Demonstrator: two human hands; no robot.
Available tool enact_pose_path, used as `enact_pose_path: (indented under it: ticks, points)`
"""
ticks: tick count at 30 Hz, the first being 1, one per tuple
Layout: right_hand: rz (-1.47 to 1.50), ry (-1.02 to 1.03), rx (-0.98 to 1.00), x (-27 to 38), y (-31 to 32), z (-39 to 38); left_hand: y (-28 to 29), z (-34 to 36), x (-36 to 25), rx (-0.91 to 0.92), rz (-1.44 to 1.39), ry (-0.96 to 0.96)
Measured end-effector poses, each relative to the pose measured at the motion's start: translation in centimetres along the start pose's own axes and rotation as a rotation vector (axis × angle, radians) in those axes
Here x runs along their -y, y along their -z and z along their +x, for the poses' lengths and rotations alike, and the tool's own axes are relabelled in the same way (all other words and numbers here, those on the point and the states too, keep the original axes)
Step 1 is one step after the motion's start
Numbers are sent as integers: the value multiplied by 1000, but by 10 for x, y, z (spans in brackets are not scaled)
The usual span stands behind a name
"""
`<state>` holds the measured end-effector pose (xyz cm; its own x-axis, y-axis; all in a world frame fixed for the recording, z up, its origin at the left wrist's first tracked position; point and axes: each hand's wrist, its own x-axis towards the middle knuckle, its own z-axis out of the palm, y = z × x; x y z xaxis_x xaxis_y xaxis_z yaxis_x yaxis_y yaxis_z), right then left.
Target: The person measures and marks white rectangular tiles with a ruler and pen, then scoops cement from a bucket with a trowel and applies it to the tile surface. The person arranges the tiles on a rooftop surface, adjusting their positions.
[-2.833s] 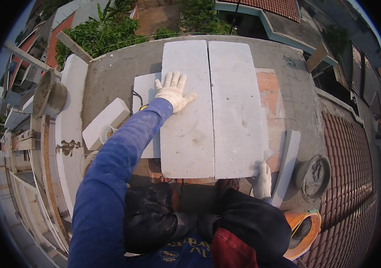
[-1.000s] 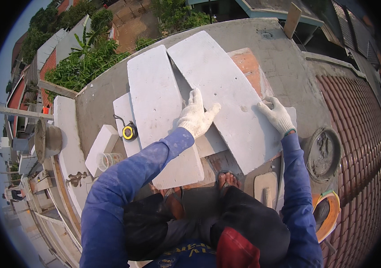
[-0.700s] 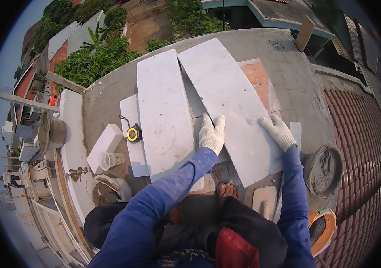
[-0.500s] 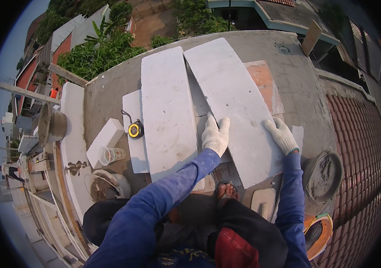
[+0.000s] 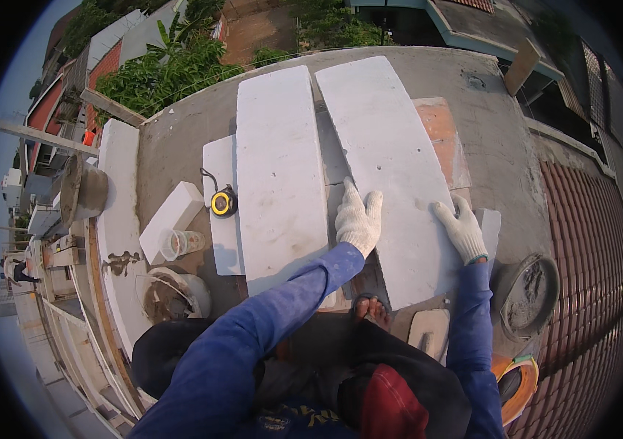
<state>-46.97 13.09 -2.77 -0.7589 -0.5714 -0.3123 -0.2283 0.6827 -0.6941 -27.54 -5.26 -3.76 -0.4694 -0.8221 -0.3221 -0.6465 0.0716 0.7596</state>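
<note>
Two long white slabs lie side by side with a gap between them, the left slab [image 5: 276, 124] and the right slab [image 5: 383, 154]. My left hand [image 5: 359, 216], in a knit glove, grips the left edge of the right slab. My right hand [image 5: 459, 223], also gloved, holds that slab's right edge, thumb on top. A yellow and black tape measure [image 5: 223, 202] rests on a shorter white board [image 5: 218, 241] beside the left slab. An orange-brown board [image 5: 439, 139] shows under the right slab.
A small white block [image 5: 167, 212], a clear cup [image 5: 182, 244] and a bucket [image 5: 171, 293] stand at left, another bucket [image 5: 85, 190] on the low white wall [image 5: 116, 168]. At right are a mortar bucket [image 5: 523, 296], a float [image 5: 426, 333] and tiled roofing [image 5: 582, 278]. A worker [image 5: 20, 269] is far left.
Earlier the slabs lay together with my left hand spread on top. It moved to the right slab's left edge, my right hand to the other edge; that slab was angled away, and has straightened slightly.
</note>
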Motion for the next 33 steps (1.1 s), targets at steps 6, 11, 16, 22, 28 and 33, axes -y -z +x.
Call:
enact_pose_path:
  ticks: [6, 11, 16, 22, 28, 33]
  points:
    - [-99, 152, -160, 16, -12, -9, -8, -13, 6, -57, 31, -103]
    - [-156, 110, -177, 21, -14, -12, -5, -22, 11, -166, 295, -461]
    - [-157, 127, -165, 24, -14, -13, -2, -25, 17, -44, 273, -431]
    - [232, -50, 211, 15, 1, 26, -1, -12, 22, -37, 49, -232]
    - [190, -65, 230, -8, -5, 53, 8, -9, -17, 141, -101, 111]
    - [264, 15, 190, 3, -7, 31, 11, -4, -24, 107, -321, 170]
